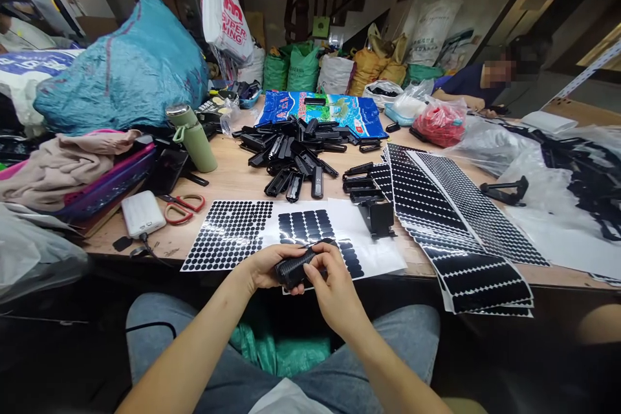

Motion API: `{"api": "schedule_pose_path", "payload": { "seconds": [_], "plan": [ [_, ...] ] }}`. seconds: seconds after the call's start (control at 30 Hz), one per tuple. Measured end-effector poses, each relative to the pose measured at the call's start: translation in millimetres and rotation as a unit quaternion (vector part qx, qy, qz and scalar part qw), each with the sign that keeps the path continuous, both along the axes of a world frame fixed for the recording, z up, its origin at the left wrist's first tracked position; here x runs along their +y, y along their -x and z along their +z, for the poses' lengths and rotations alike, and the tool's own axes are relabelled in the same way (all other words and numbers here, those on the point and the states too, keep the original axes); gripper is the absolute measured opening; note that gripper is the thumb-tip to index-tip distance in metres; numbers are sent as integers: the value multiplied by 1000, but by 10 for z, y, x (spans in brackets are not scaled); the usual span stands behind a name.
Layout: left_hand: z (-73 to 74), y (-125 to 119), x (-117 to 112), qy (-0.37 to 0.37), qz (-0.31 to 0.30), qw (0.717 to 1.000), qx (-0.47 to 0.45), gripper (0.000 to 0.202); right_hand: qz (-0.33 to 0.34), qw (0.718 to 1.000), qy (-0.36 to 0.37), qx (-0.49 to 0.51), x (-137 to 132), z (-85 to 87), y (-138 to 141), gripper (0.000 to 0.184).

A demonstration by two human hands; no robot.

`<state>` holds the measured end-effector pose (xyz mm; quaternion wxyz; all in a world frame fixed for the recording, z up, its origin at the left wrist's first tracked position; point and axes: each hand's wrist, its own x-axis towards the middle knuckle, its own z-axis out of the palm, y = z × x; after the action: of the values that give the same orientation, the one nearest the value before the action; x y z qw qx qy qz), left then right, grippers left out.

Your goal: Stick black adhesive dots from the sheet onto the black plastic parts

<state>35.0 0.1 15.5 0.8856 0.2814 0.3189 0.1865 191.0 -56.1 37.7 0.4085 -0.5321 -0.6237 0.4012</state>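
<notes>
Above my lap, at the table's front edge, my left hand (268, 266) is closed around a black plastic part (294, 270) with a textured, carbon-like surface. My right hand (330, 272) pinches at the same part from the right, thumb and fingers against its upper face. Whether a small sticker is between those fingertips cannot be made out. Right behind my hands lies a sheet of black oblong stickers (306, 225). A sheet of round black dots (228, 236) is to its left. One black bracket-like piece (378, 218) stands on the white backing paper at the right.
Beyond the sheets is a heap of black plastic parts (295, 149). Long sticker sheets (436, 226) overhang the front edge at right. Red-handled scissors (182, 207), a white power bank (142, 213) and a green bottle (196, 142) stand left. A co-worker (480, 81) sits far right.
</notes>
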Motion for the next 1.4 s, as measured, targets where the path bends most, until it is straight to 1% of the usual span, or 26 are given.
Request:
{"api": "schedule_pose_path", "payload": {
  "seconds": [0.2,0.37,0.47,0.5,0.57,0.67,0.73,0.83,0.9,0.97,1.03,1.1,1.13,1.17,1.2,1.23,1.27,1.3,1.33,1.37,1.4],
  "plan": [
    [13,-29,-17,18,14,1000,21,24,-9,1000,8,-2,-14,12,-5,13],
    [3,-43,-34,20,11,1000,10,21,-13,1000,-5,-1,-28,2,2,13],
    [-29,-37,-29,18,10,1000,10,22,-13,1000,-19,0,-18,-32,18,12],
    [-44,-30,-24,18,13,1000,8,23,-21,999,-28,1,-8,-49,17,10],
    [-72,-10,-11,18,20,1000,-4,25,-65,997,-49,5,25,-90,-4,7],
    [-89,22,9,17,11,1000,-23,30,-157,986,-47,15,86,-147,-71,21],
    [-81,30,15,15,2,1000,-27,31,-168,986,-9,23,115,-172,-109,34],
    [-49,6,-18,5,1,1000,-14,32,-113,991,57,47,133,-195,-127,64],
    [-21,-25,-91,-8,-1,1000,6,36,-67,989,97,85,130,-208,-131,73],
    [6,-46,-202,-16,-10,999,31,41,-17,980,141,143,112,-226,-152,72],
    [31,-37,-309,-26,-32,997,72,43,27,964,175,199,67,-257,-190,65],
    [55,13,-331,-70,-55,984,157,44,38,952,189,238,-13,-314,-227,59],
    [67,50,-284,-109,-59,969,214,45,34,949,193,248,-66,-354,-236,59],
    [77,88,-189,-162,-50,944,283,47,27,946,200,252,-125,-402,-236,60],
    [82,125,-47,-221,-31,908,354,50,24,946,210,245,-188,-456,-225,62],
    [79,157,135,-283,11,859,426,52,22,950,218,224,-252,-517,-204,63],
    [65,180,346,-353,68,777,517,52,24,957,220,190,-315,-579,-174,61],
    [41,193,571,-421,124,673,596,54,29,967,209,145,-376,-642,-139,58],
    [5,198,794,-474,153,579,646,56,32,977,187,96,-433,-702,-102,55],
    [-38,195,1002,-503,145,520,675,57,33,986,158,49,-486,-755,-68,54],
    [-86,190,1184,-509,142,510,679,56,34,991,129,11,-533,-798,-40,55]
  ]
}}
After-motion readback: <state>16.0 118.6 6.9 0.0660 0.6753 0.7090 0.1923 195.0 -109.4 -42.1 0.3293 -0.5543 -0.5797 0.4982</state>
